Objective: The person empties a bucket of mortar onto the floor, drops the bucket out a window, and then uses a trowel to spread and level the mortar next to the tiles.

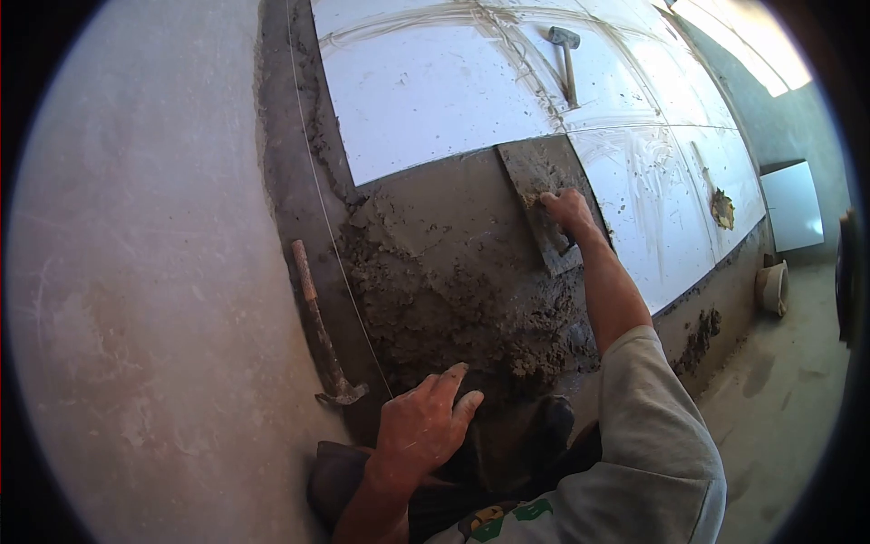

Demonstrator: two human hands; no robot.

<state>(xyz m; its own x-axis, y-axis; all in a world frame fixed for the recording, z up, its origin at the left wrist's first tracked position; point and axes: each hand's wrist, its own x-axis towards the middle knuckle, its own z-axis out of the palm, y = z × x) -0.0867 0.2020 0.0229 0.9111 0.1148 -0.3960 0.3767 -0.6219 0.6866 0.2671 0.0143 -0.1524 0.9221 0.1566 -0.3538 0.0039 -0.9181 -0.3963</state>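
Note:
My right hand (569, 214) is wrapped round the handle of a long flat trowel (546, 172), which lies on the wet mortar (435, 218) along the edge of a white tile (634, 190). My left hand (424, 422) is held over the near edge of the mortar, fingers apart and nothing in it. Rougher, lumpy mortar (453, 290) lies between my two hands. The far part of the mortar bed looks smoother and meets another white tile (426, 100). The trowel's handle is mostly hidden by my right hand.
A hammer (317, 317) lies at the left beside a taut string (324, 207), near the wall (136, 272). A mallet (566, 68) rests on the smeared tiles. At the right are a bucket (772, 288), a loose tile piece (793, 207) and a mortar clump (722, 209).

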